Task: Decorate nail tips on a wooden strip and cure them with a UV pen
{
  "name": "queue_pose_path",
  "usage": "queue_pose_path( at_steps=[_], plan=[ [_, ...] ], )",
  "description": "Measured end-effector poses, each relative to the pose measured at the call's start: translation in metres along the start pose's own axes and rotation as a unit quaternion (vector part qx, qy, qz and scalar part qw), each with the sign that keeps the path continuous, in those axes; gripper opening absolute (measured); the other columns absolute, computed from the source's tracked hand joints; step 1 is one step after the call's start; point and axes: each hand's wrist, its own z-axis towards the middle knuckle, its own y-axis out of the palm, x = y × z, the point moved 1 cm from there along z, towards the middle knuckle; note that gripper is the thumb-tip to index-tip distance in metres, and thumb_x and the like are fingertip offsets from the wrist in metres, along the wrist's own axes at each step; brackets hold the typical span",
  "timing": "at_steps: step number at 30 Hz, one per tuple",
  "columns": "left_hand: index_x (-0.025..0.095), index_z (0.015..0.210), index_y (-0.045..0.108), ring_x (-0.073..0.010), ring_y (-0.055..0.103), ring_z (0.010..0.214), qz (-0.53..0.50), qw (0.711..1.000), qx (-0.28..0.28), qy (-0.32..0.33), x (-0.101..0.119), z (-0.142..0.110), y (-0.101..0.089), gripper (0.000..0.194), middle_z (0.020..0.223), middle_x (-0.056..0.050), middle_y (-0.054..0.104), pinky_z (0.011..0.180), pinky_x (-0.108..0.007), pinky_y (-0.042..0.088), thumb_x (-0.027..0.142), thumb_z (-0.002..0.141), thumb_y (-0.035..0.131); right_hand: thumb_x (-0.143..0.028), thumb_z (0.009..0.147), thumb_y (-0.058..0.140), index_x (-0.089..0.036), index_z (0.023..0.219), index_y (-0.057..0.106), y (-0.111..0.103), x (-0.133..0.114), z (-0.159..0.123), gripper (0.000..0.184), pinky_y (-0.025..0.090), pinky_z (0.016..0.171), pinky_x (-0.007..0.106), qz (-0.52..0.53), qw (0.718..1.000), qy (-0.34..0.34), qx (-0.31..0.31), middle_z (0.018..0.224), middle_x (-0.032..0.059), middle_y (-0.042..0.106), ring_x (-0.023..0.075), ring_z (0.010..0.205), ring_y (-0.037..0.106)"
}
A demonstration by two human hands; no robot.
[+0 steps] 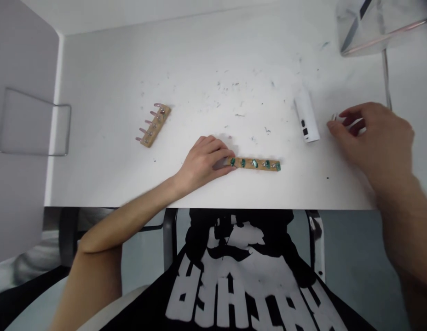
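At the middle of the white table, my left hand (211, 158) pinches the left end of a wooden strip (260, 164). Several small glossy green pieces, which look like false nails, sit in a row along it. My right hand (375, 138) is held farther right, thumb and forefinger closed on a small whitish object (334, 117) too little of which shows to name its kind. Just left of those fingertips lies a long white box-shaped thing (307, 117) with two black marks near its front end.
A second wooden strip (154, 126) with several pinkish false nails lies at left. Small dark specks and smears dot the table (113, 92). A clear container (386, 27) stands at the far right corner. Grey walls border the left; the table's front edge is near my body.
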Motion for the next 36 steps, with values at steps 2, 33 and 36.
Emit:
queue_pose_path(
  at_steps=[2,33,36],
  plan=[
    [0.021,0.104,0.066,-0.0168,0.057,0.090,0.000,1.000,-0.006,-0.004,0.001,0.000,0.000,0.021,0.096,-0.003,0.069,0.083,-0.034,0.043,0.040,0.095,0.065,-0.039,0.077,0.064,-0.027,0.099,0.066,0.000,-0.001,0.000,0.024,0.044,0.077,0.033,-0.009,1.000,0.001,-0.001,0.090,-0.0015,0.069,0.0146,0.077,0.061],
    [0.021,0.103,0.067,-0.0171,0.056,0.090,0.006,1.000,0.002,-0.001,0.000,-0.002,0.003,0.024,0.094,-0.003,0.068,0.081,-0.032,0.042,0.043,0.094,0.065,-0.047,0.084,0.053,-0.020,0.101,0.064,0.003,-0.058,-0.005,0.034,0.015,0.059,0.029,-0.143,0.985,-0.093,0.010,0.094,0.0070,0.070,0.0219,0.087,0.062],
    [0.021,0.103,0.067,-0.0164,0.055,0.089,0.007,1.000,0.011,0.006,0.000,-0.003,0.003,0.024,0.093,-0.003,0.067,0.080,-0.032,0.041,0.043,0.095,0.064,-0.044,0.079,0.055,-0.024,0.101,0.065,-0.001,-0.057,0.000,0.031,0.028,0.061,0.029,-0.039,0.998,-0.033,-0.038,0.086,0.0025,0.070,0.0174,0.074,0.059]
  ],
)
